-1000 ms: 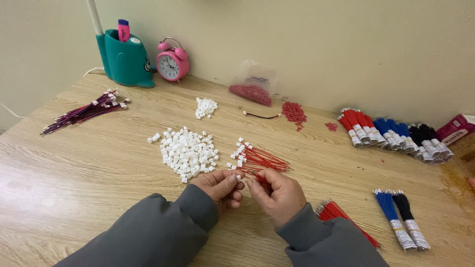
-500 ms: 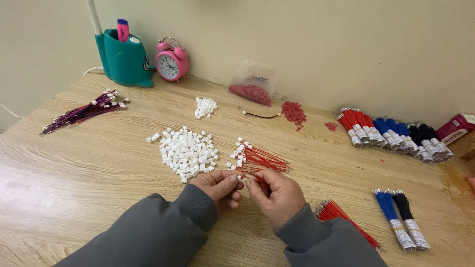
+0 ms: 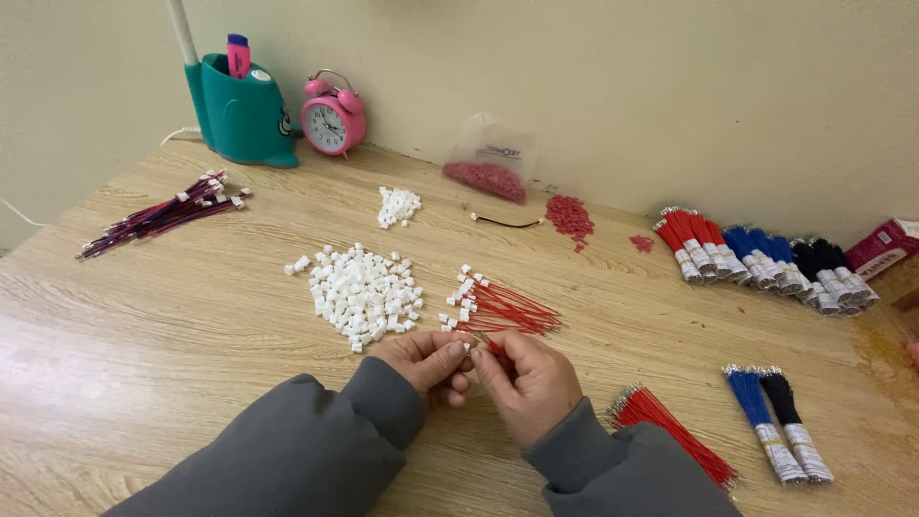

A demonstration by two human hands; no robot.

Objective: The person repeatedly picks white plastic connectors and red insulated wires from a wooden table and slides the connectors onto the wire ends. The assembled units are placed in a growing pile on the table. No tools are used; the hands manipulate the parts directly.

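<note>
Red wire [image 3: 490,350], thin and limp, is pinched at its tip between left hand [image 3: 428,361] and right hand [image 3: 529,380], both closed, just before the white connector pile [image 3: 362,293]; best gripped near the end
</note>
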